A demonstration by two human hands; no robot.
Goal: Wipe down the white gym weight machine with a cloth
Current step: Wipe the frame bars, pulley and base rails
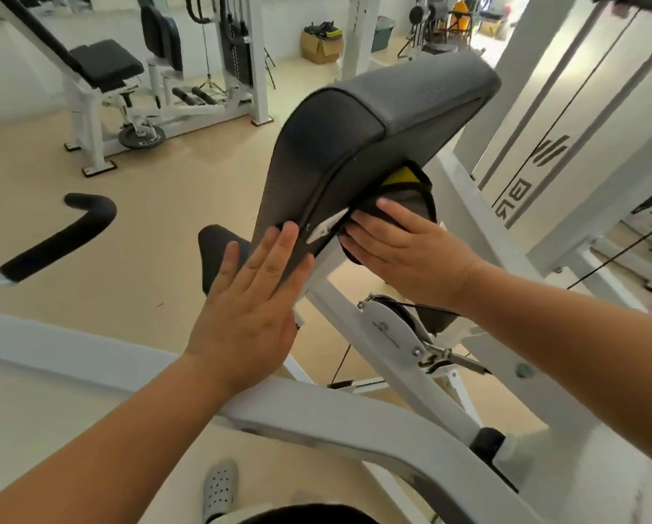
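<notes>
At the far left, a bent black foam-sleeved handle (63,236) juts over the beige floor. The left hand (248,308) lies flat, fingers straight and close together, pressed on the lower end of a dark grey vinyl arm pad (354,138), finely textured with piped, rounded edges. The pad sits tilted atop the white painted steel weight machine (316,414), whose smooth bolted beams fill the middle and right of the view. Under the pad's right edge sits a crumpled dark grey cloth with a yellow patch (411,198). The right hand (403,251) presses on it with straight fingers, its thumb hidden. Farther right rise flat white uprights (536,70).
</notes>
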